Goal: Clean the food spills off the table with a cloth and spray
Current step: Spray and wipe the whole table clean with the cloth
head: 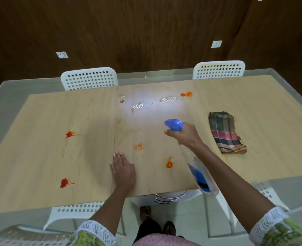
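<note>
the right hand (185,134) has its fingers clenched round the spray bottle (198,166) neck, above the bench (40,157); light, rigid plastic, likely slick if wet; the left hand (122,168) rests flat, released; the soft, limp cloth (225,133) lies folded just right; best pinched at a fold.

No text, label or number is readable on anything in view.

One wide-angle view only, worn on the person's head, looking forward and steeply down over the table (40,157) from its near edge; the near edge sits close beneath the lens, the far edge and the wall (146,32) beyond lie well off. Straight lines bow toward the frame's borders; no second view shares the scene.
</note>
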